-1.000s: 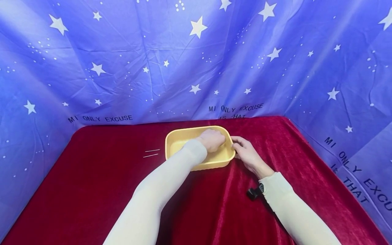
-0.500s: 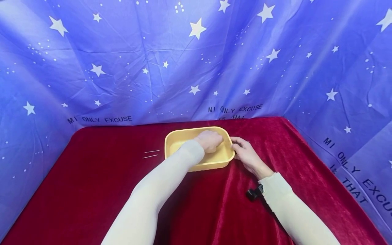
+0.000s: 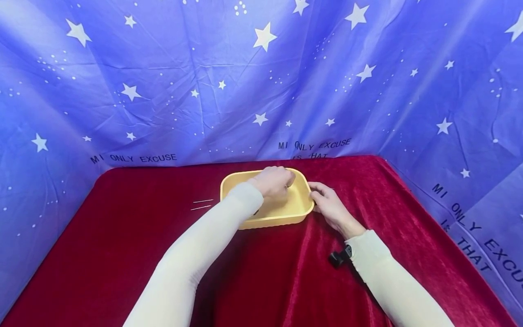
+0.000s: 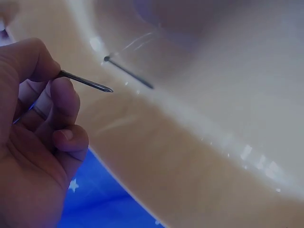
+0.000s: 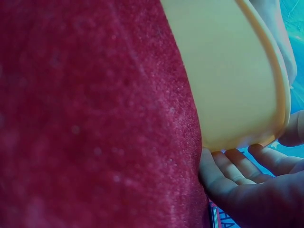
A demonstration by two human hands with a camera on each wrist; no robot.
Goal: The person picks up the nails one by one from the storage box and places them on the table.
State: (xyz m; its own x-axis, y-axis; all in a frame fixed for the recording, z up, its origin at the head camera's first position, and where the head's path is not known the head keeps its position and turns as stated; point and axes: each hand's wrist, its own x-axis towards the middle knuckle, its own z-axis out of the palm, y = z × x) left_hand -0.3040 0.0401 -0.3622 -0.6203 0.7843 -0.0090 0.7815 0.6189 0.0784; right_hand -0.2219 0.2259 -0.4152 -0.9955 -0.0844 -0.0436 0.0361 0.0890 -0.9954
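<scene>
A yellow plastic tray stands on the red cloth near the table's far side. My left hand hovers over the tray's inside. In the left wrist view the left hand pinches a thin dark nail between thumb and forefinger, point outward. Another nail lies on the tray floor below it. My right hand grips the tray's right rim. In the right wrist view its fingers lie against the outer wall of the tray.
Two thin nails lie on the red velvet cloth just left of the tray. A metal sliver shows under my right hand. Blue star-printed fabric hangs close behind and at both sides.
My left hand has lifted out of the tray bottom and shifted slightly left and back. The right hand and tray have stayed put.
</scene>
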